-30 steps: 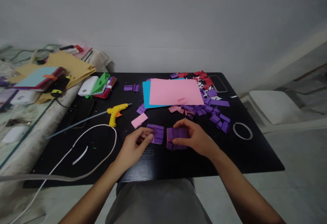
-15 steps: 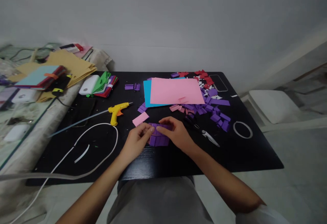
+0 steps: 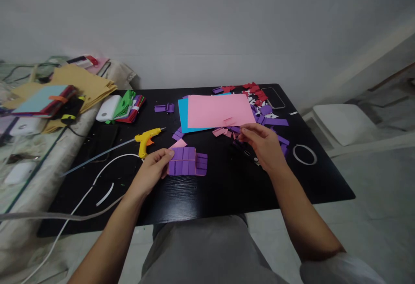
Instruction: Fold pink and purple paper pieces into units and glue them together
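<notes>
My left hand (image 3: 154,169) grips the left edge of a paper piece (image 3: 182,161) made of purple folded strips on a pink backing. A smaller purple section sticks out at its right end. My right hand (image 3: 262,143) is over the scissors (image 3: 248,151) and beside a heap of purple paper pieces (image 3: 275,122). Its thumb and fingertips are close together at the heap's near edge; what is between them, if anything, I cannot make out. Several small pink folded pieces (image 3: 220,132) lie just left of those fingertips. My right hand hides part of the scissors and the heap.
Pink sheets (image 3: 218,109) overlap a blue sheet (image 3: 182,117) at the back. A yellow glue gun (image 3: 145,140) with a long glue stick lies left, near a white cable (image 3: 110,163). Red and white scraps (image 3: 256,94) and a white ring (image 3: 304,154) are at right.
My right hand has let go of the purple paper piece and moved right to the heap by the scissors. My left hand has shifted left with the piece, now seen flatter and wider.
</notes>
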Demonstrator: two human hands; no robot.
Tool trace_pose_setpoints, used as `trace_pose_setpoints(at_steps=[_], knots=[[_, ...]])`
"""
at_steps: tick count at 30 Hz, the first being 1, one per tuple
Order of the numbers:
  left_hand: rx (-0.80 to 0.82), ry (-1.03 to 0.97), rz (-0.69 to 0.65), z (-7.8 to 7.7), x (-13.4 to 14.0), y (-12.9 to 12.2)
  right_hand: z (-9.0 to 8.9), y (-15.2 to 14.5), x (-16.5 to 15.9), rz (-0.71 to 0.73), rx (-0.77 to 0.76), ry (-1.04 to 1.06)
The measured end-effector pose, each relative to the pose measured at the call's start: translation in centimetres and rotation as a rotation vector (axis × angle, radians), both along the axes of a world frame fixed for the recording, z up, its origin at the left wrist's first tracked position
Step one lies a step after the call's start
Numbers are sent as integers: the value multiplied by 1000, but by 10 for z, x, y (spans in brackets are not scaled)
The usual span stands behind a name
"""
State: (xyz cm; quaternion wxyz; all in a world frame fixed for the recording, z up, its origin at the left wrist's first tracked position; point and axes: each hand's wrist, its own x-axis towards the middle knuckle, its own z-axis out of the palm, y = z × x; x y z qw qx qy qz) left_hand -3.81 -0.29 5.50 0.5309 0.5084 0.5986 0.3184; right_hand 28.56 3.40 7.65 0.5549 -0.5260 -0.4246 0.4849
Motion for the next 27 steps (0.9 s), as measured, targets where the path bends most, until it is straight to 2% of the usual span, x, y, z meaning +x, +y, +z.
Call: trace_pose_setpoints(at_steps=[3, 6, 9, 13, 15, 19, 22, 27], knots=[[-14, 46, -81, -7, 17, 8, -2, -1, 0, -71, 77, -147], [-4, 139, -153, -17, 30, 16, -7, -2, -2, -59, 131, -271], [66, 288, -128, -22, 33, 17, -16, -10, -11, 31, 108, -383], [147, 445, -66, -17, 31, 9, -32, -33, -37, 270, -16, -452], [142, 516, -71, -15, 31, 2, -42, -45, -54, 344, -29, -522], [143, 691, -137, -18, 37, -8, -61, -57, -81, 330, 6, -682], [173, 701, -136, -23, 41, -11, -69, -59, -90, 296, 22, -708], [173, 582, -108, -28, 41, -12, -71, -59, -92, 276, 30, -724]])
